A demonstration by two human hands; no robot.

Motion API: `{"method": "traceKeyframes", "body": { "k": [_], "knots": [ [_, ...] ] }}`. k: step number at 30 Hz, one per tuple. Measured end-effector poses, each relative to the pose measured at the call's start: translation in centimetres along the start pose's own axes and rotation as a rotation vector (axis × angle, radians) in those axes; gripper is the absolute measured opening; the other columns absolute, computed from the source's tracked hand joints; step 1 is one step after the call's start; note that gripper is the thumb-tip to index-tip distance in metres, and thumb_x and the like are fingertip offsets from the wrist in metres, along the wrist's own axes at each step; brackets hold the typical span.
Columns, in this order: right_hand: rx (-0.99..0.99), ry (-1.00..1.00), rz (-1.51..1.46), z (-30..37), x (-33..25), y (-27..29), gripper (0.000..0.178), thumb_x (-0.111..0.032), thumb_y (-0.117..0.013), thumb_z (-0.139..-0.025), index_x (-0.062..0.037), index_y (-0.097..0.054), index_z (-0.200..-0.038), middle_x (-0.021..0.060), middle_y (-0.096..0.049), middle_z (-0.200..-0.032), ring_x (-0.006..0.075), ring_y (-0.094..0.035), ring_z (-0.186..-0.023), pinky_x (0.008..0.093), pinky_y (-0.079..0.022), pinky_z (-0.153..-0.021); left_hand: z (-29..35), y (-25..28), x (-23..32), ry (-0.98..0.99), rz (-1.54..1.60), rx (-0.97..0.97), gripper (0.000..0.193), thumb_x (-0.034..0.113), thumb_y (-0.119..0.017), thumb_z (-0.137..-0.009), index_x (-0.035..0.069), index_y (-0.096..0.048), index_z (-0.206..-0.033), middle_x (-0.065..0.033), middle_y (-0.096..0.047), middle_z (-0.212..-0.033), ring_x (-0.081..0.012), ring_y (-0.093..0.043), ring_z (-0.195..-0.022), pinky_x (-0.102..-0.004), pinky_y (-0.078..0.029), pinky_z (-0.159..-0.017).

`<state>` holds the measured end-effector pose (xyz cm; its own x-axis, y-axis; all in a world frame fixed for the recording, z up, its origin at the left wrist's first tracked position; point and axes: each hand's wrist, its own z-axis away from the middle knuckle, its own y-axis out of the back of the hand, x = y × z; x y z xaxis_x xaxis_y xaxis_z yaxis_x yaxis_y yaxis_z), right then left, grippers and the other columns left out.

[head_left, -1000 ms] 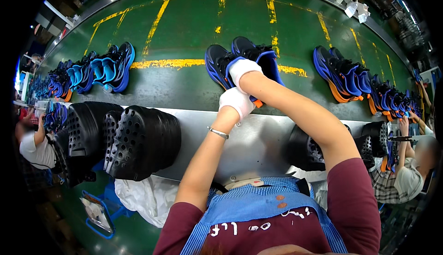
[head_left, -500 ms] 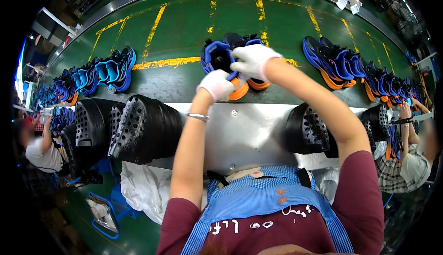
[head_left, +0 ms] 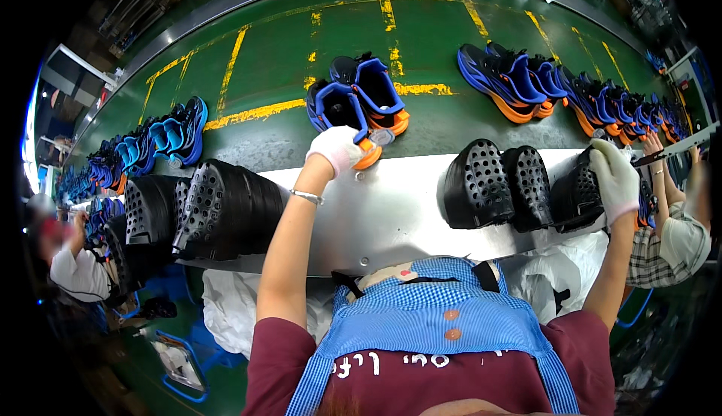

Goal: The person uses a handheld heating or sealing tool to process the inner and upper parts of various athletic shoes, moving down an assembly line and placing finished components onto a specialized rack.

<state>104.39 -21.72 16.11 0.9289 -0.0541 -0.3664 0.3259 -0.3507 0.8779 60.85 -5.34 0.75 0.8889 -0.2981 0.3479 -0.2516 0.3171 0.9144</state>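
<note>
My left hand [head_left: 336, 147], in a white glove, grips the heel of a blue and black sneaker [head_left: 338, 107] with an orange sole. Its mate [head_left: 377, 89] stands right beside it, opening toward me, a round clear tag at its heel. Out to the right, my gloved right hand [head_left: 614, 177] closes around a black, shoe-shaped block with holes in its face [head_left: 577, 194], perhaps a shoe last. Two more such blocks [head_left: 481, 185] stand left of that one on the metal shelf [head_left: 376, 220]. The fingertips of my right hand are partly hidden.
Larger black perforated blocks [head_left: 229, 209] stand on the shelf's left. Rows of sneakers line the green belt at left [head_left: 177, 132] and right [head_left: 500, 85]. White plastic bags [head_left: 233, 307] hang below the shelf. Co-workers sit at far left [head_left: 75, 262] and right [head_left: 684, 224].
My right hand has left the sneakers and swung far right onto a black block. My left hand stays at the sneaker's heel. The view has shifted slightly.
</note>
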Motion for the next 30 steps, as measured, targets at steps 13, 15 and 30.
{"method": "traceKeyframes", "body": {
  "k": [13,15,30],
  "knots": [
    [0.12,-0.319,-0.203,4.8,4.4,-0.7,0.023,-0.015,-0.058,-0.096,0.0008,-0.065,-0.112,0.0074,-0.068,-0.092,0.0084,-0.062,-0.077,0.0234,-0.05,-0.072,1.2,1.5,-4.2,0.546,0.556,0.408,0.067,0.037,-0.071,-0.082,-0.004,-0.047,-0.129,-0.0189,-0.062,-0.104,-0.0235,-0.067,-0.075,-0.0328,-0.057,-0.058],
    [0.129,-0.267,-0.152,4.3,4.0,-1.4,0.022,-0.014,-0.059,-0.095,0.0006,-0.066,-0.11,0.0072,-0.068,-0.089,0.0093,-0.062,-0.075,0.0238,-0.05,-0.07,-0.5,1.4,-4.6,0.485,0.821,0.172,0.066,0.041,-0.069,-0.084,-0.002,-0.048,-0.13,-0.0169,-0.065,-0.102,-0.0239,-0.068,-0.073,-0.0364,-0.058,-0.062],
    [0.496,-0.311,0.322,4.1,10.2,3.1,0.022,-0.02,-0.06,-0.092,-0.0057,-0.067,-0.107,0.0133,-0.068,-0.101,0.0279,-0.066,-0.093,0.0353,-0.05,-0.082,-7.3,0.3,-8.8,0.528,0.065,0.421,0.036,0.023,-0.07,-0.08,0.0,-0.066,-0.108,-0.0243,-0.067,-0.106,-0.0404,-0.064,-0.098,-0.0431,-0.05,-0.086]
  ]
}}
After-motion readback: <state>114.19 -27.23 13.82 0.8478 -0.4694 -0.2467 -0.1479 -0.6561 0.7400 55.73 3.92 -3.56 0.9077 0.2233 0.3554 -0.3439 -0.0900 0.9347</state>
